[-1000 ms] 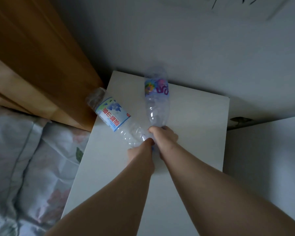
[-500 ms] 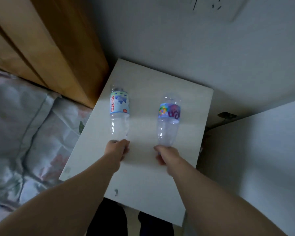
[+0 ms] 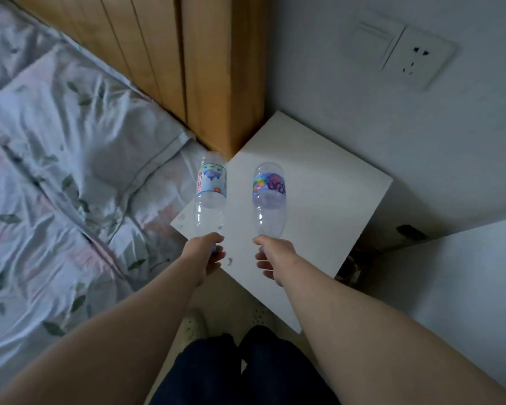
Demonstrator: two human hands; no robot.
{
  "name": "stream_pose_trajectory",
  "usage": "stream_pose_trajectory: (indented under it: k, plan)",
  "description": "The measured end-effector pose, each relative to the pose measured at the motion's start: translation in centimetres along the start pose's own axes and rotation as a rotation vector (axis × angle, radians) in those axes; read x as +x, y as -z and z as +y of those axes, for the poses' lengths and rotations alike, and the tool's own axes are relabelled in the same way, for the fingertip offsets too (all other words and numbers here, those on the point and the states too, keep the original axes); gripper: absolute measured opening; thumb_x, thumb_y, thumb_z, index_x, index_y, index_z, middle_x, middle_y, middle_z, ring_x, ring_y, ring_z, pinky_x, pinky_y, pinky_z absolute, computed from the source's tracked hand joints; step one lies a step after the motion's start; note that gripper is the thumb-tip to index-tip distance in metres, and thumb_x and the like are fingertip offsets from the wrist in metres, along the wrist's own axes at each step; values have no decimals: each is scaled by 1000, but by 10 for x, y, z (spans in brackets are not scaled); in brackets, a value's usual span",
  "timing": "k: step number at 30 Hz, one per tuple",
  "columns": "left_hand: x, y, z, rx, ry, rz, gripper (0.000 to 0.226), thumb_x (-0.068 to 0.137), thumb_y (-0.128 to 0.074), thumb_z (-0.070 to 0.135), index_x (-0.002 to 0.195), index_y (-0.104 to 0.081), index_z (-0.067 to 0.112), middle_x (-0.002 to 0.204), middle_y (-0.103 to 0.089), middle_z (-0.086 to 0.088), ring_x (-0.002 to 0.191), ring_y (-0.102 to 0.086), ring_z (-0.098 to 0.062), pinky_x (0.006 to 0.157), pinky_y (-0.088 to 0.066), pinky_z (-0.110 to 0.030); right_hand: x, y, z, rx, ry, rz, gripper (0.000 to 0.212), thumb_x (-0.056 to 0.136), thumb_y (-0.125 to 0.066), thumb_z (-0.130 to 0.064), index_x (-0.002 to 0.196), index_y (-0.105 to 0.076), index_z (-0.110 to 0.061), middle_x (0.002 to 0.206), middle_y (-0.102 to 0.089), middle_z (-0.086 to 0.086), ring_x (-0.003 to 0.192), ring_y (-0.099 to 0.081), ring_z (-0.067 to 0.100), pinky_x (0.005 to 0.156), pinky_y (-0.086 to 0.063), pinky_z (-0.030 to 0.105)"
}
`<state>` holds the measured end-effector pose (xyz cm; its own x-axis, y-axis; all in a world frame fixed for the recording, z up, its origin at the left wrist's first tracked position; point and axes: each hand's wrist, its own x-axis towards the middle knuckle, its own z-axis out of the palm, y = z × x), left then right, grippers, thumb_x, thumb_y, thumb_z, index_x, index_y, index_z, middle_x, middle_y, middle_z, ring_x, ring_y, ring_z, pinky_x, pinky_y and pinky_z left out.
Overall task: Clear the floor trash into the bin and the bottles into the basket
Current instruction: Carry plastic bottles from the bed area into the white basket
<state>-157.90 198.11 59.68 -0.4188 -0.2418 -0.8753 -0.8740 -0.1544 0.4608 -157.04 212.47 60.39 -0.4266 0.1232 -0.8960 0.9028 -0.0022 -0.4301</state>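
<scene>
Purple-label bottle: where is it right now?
Head view: the purple-label bottle is gripped at its neck end by the right hand, above the white bedside table, just right of the blue-label bottle held in the left hand.

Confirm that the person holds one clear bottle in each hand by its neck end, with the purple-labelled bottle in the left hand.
One detail is wrong. The head view shows the purple-labelled bottle in the right hand, not the left. The left hand grips the blue-and-white-labelled bottle. The rest stands: each hand holds one clear bottle by its neck end.
</scene>
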Motion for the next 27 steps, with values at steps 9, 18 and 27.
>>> stream_pose_trajectory:
  k: [9, 18, 27]
  plan:
    - [-38, 118, -20, -335, -76, 79, 14, 86, -56, 11, 75, -48, 13, 53, -47, -2, 52, -43, -16, 54, -35, -25, -67, -109, 10, -183, 145, -143, 21, 85, -60, -23, 71, -51, -11, 61, -50, 5, 49, -44, 16, 49, -32, 21]
    - [-74, 319, -112, -628, -71, 237, 18, 87, -56, 15, 72, -46, 15, 64, -46, 0, 55, -46, -14, 59, -36, -24, -138, -295, 105, -419, 200, -351, 28, 84, -63, -25, 66, -44, -14, 56, -44, 5, 41, -40, 15, 39, -26, 11]
    - [-110, 477, -239, -946, 6, 485, 15, 89, -54, 19, 77, -47, 13, 64, -47, -1, 54, -46, -13, 54, -38, -26, -222, -442, 212, -809, 226, -601, 20, 86, -60, -25, 82, -47, -11, 57, -45, 5, 44, -40, 16, 45, -28, 21]
